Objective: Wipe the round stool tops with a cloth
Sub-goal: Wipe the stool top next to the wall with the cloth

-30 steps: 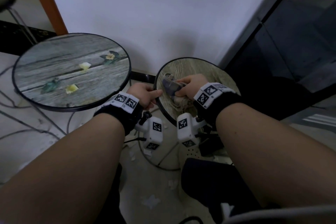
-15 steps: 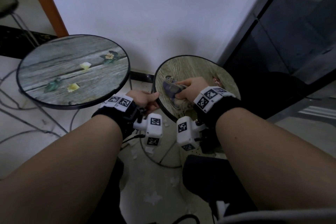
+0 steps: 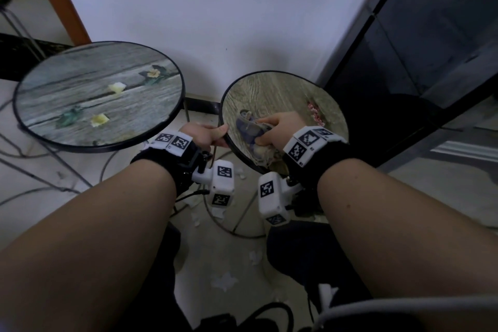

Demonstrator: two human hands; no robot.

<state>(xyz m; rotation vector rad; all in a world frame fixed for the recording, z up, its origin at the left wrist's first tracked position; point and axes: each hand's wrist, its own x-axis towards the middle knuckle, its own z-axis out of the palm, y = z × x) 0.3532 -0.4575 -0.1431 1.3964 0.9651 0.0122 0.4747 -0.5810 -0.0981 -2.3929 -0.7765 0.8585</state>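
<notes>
Two round stools stand by the white wall. The right stool top [image 3: 280, 91] is brown wood-grain with a black rim. My right hand [image 3: 277, 128] presses a crumpled blue-grey cloth [image 3: 252, 129] onto its near left part. My left hand [image 3: 204, 136] pinches that stool's left rim. The left stool top [image 3: 80, 97] is grey plank-patterned, with small yellow scraps [image 3: 99, 119] and printed flowers on it, and neither hand touches it.
Cables [image 3: 40, 186] and the stools' thin metal legs run across the pale floor under the left stool. White paper bits [image 3: 223, 280] litter the floor between my knees. A dark glass cabinet [image 3: 431, 43] stands close on the right, an orange post [image 3: 62, 0] at the back left.
My right hand has slid the cloth slightly towards the stool's near edge. The left hand keeps its pinch on the rim. The view has shifted a little.
</notes>
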